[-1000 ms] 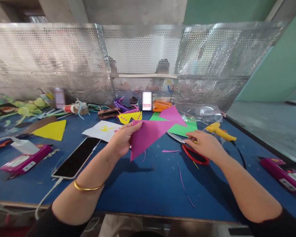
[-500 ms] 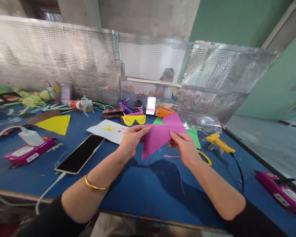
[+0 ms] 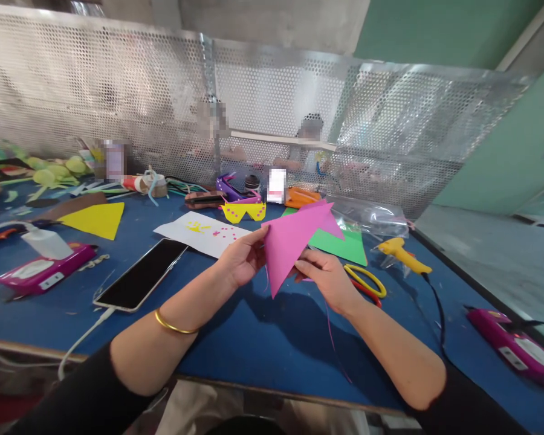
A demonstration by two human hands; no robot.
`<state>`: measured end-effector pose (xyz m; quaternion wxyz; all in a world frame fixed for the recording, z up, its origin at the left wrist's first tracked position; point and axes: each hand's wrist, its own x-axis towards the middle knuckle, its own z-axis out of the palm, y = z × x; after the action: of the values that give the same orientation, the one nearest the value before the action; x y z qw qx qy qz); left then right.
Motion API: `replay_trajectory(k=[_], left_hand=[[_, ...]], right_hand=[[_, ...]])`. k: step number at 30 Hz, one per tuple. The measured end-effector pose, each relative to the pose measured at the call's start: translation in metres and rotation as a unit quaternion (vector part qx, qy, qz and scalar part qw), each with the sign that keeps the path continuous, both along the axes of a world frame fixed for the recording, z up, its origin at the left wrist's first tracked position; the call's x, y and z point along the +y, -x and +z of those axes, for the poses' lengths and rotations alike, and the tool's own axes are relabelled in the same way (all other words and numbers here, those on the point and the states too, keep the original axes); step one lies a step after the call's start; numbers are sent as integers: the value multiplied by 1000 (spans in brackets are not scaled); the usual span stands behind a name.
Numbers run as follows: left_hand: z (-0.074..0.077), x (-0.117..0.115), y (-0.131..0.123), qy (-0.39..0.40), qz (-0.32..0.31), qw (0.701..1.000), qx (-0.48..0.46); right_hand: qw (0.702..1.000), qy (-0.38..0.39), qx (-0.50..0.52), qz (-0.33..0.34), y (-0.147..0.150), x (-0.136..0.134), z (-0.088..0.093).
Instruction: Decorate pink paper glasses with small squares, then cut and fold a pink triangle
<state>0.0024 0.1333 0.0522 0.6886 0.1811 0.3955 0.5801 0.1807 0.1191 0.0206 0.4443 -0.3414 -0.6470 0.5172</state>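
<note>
A pink craft sheet (image 3: 290, 241), cut with pointed corners, is held up above the table. My left hand (image 3: 245, 257) pinches its upper left corner between thumb and fingers. At its lower right edge, my right hand (image 3: 326, 278) is closed with the fingertips on the sheet, partly hidden behind it. Behind the pink sheet lies a green sheet (image 3: 347, 244). Yellow-handled scissors (image 3: 367, 279) rest just beyond my right hand. A thin pink strip (image 3: 330, 332) lies on the table below. White paper (image 3: 199, 232) with yellow and pink marks is left of the hands.
A phone (image 3: 140, 275) on a charging cable lies at left, near a purple power strip (image 3: 48, 269). A yellow glue gun (image 3: 403, 257) and another power strip (image 3: 512, 344) are at right. Yellow paper glasses (image 3: 243, 211) stand before a perforated metal screen (image 3: 276, 84); people sit behind it.
The pink sheet has turned, its right end rising and its lower point swinging right. My right hand has shifted from its right end to its lower edge. More of the scissors shows.
</note>
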Motion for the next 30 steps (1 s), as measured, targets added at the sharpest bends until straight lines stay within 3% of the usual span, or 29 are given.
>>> replay_trajectory(k=[6, 12, 19, 21, 23, 25, 27, 30], left_hand=[[2, -1, -2, 0, 5, 1000, -22], [-5, -1, -4, -18, 10, 1000, -5], [-13, -13, -14, -76, -66, 993, 69], [-16, -19, -20, -133, -76, 978, 141], [-22, -24, -25, -210, -82, 942, 248], [-27, -28, -30, -268, -94, 899, 334], [-31, -31, -33, -294, -108, 884, 348], [-29, -30, -33, -237, -108, 939, 225]], right_hand=[[1000, -16, -12, -1, -1, -2, 0], [999, -20, -32, -26, 2, -8, 0], [990, -9, -62, -130, -1, -2, -5], [979, -24, -72, -189, -4, 0, -4], [965, -51, -83, -245, -7, 0, -2], [955, -74, -94, -272, -8, -2, 1], [953, -83, -98, -273, -8, -3, 4], [959, -62, -85, -264, -9, -2, 7]])
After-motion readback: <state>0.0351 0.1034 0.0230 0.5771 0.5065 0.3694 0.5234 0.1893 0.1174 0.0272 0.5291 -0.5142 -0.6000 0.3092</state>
